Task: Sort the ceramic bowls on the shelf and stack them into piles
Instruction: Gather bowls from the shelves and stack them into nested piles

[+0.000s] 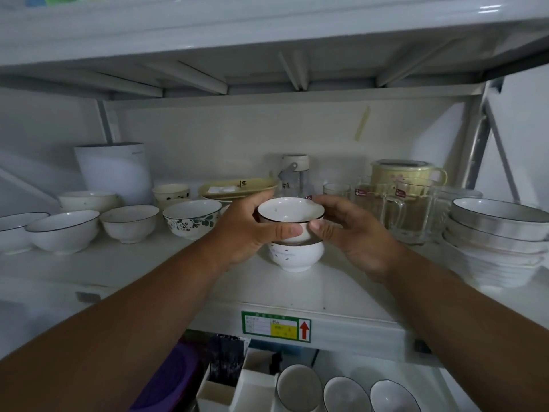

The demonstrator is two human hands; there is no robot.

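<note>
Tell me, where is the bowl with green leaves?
In the head view, the white ceramic bowl with green leaves stands on the shelf, left of the left hand.

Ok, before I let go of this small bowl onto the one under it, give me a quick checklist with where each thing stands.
1. Grip: left hand and right hand both hold the upper bowl: ok.
2. Matching kind: the lower bowl is a similar small white one with dark specks: ok.
3. Seating: the upper bowl's foot is hidden inside the lower one: cannot tell.
4. Level: the upper bowl's rim tilts slightly: not ok.
5. Base: the lower bowl stands upright on the shelf: ok.
6. Neighbours: the glass mugs stand close behind the right hand: not ok.
</note>
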